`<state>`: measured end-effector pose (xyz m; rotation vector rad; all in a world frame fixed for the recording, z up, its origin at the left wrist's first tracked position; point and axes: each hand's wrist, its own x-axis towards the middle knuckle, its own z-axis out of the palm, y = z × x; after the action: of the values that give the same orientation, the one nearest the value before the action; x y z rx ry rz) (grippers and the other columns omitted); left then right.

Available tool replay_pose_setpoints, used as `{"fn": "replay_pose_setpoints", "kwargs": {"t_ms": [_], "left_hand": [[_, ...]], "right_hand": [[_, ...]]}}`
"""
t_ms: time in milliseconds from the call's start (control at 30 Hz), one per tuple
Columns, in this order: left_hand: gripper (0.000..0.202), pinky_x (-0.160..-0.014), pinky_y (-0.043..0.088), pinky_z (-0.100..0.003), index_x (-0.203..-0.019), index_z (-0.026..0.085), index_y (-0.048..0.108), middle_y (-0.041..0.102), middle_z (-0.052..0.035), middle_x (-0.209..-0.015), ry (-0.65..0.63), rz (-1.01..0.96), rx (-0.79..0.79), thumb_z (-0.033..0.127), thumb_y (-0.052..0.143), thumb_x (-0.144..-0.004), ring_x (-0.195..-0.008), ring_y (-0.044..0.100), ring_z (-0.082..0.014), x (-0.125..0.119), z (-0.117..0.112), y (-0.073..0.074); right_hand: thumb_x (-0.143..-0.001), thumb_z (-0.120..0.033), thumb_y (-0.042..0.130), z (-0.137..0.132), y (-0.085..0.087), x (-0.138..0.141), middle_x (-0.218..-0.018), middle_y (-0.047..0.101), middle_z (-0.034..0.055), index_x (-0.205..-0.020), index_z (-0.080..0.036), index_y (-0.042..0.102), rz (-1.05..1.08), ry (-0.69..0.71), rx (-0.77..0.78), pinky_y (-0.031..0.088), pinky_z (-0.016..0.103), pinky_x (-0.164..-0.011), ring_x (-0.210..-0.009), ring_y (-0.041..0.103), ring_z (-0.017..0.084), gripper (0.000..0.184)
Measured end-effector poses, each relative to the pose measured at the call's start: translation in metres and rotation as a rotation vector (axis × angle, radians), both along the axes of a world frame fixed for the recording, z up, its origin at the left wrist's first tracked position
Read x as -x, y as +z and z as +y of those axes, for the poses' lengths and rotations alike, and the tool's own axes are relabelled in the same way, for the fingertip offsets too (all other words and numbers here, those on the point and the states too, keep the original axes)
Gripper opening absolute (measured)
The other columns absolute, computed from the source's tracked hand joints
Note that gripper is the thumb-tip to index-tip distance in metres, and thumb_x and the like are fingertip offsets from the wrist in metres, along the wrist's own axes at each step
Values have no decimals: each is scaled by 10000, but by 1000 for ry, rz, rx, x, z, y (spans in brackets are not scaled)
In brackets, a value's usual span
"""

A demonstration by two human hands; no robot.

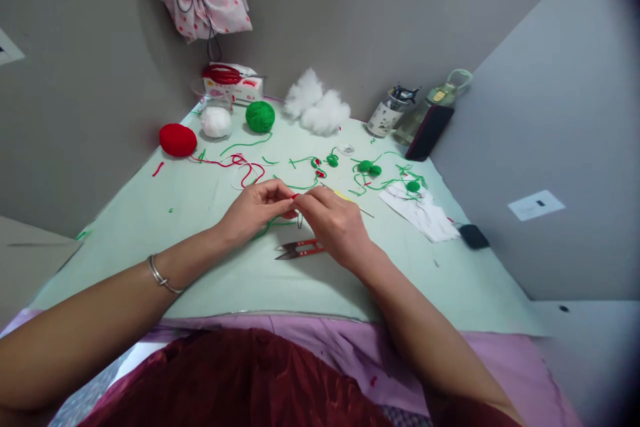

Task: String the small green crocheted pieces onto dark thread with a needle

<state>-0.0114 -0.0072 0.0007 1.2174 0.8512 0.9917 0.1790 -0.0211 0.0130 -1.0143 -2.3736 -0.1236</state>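
Note:
My left hand [256, 210] and my right hand [336, 223] meet over the middle of the pale green table [190, 227], fingertips pinched together. Between them sits a tiny red piece [295, 196], with a green yarn strand [270, 225] trailing from under the left hand. What exactly each hand grips is too small to name. A silver bangle [161, 275] circles my left wrist. Red-handled thread snips [299, 250] lie on the table just below my right hand.
Red [178, 139], white [216, 121] and green [260, 116] yarn balls sit at the back left, white stuffing [318, 107] behind. Small green crocheted pieces [369, 168] and yarn scraps lie mid-table, a white cloth [423, 213] at right. Bottles [391, 112] and a dark phone [429, 132] stand against the wall.

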Motion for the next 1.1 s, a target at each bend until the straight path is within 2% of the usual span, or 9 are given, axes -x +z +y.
{"fn": "replay_pose_setpoints", "kwargs": {"t_ms": [200, 400, 500, 567, 667, 767, 900, 1000, 1100], "left_hand": [[300, -777, 564, -305, -834, 146, 717, 722, -27, -791, 19, 13, 12, 393, 845, -722, -766, 689, -166, 1, 0, -1], [323, -735, 550, -295, -787, 149, 713, 716, -22, -754, 16, 55, 21, 397, 880, -664, -734, 675, -172, -1, 0, 2], [319, -672, 509, -264, -750, 152, 679, 685, -5, -707, 28, 101, -13, 400, 867, -679, -677, 633, -147, -2, 2, 1], [310, -664, 496, -259, -764, 158, 652, 671, 3, -684, 47, 110, -12, 392, 848, -709, -659, 621, -138, -2, 4, -2], [293, -718, 513, -272, -802, 170, 630, 668, 10, -701, 98, 63, 15, 380, 825, -741, -700, 650, -146, 2, 8, -4], [252, -756, 526, -279, -823, 177, 634, 660, 17, -747, 165, 3, 24, 353, 804, -765, -743, 667, -147, 8, 12, -3], [219, -799, 548, -305, -826, 172, 652, 654, 11, -782, 229, -35, 12, 336, 791, -781, -758, 669, -150, 12, 16, -1], [217, -799, 555, -313, -832, 170, 665, 654, 6, -783, 222, -49, 19, 332, 798, -779, -758, 669, -154, 13, 17, -1], [226, -816, 561, -317, -853, 167, 683, 671, -7, -815, 191, -76, 45, 351, 798, -790, -781, 677, -157, 15, 18, -3]], "right_hand": [[-1017, -160, 501, -5, 2, 4, -811, 612, 37, -942, -191, 638, -128, 4, -47, 288, 294, -580, -701, 506, 143, 160], [-1025, -108, 414, -8, 13, 8, -727, 576, 39, -836, -199, 609, -172, 11, -127, 299, 342, -600, -652, 463, 161, 287], [-1022, -120, 414, -17, 13, 16, -737, 615, 32, -858, -223, 636, -134, 201, -238, 341, 345, -609, -665, 501, 156, 294], [-1018, -143, 436, -27, 12, 23, -857, 686, 24, -951, -248, 659, -104, 370, -230, 379, 328, -616, -698, 545, 140, 256], [-1018, -173, 432, -37, 15, 29, -938, 724, 19, -980, -246, 640, 22, 349, 61, 417, 287, -604, -694, 584, 118, 224], [-1014, -219, 462, -38, 28, 23, -802, 704, 7, -917, -199, 582, 329, 275, 568, 443, 229, -566, -614, 596, 91, 155], [-982, -300, 581, -35, 47, 5, -708, 673, -11, -876, -182, 547, 615, 562, 1168, 462, 185, -511, -530, 582, 67, 163], [-966, -351, 619, -25, 46, -5, -655, 645, -26, -879, -185, 556, 683, 576, 1250, 437, 181, -463, -471, 526, 62, 198], [-988, -343, 569, -5, 32, -13, -706, 649, -15, -924, -191, 566, 705, 275, 957, 453, 209, -508, -513, 553, 84, 166]]}}
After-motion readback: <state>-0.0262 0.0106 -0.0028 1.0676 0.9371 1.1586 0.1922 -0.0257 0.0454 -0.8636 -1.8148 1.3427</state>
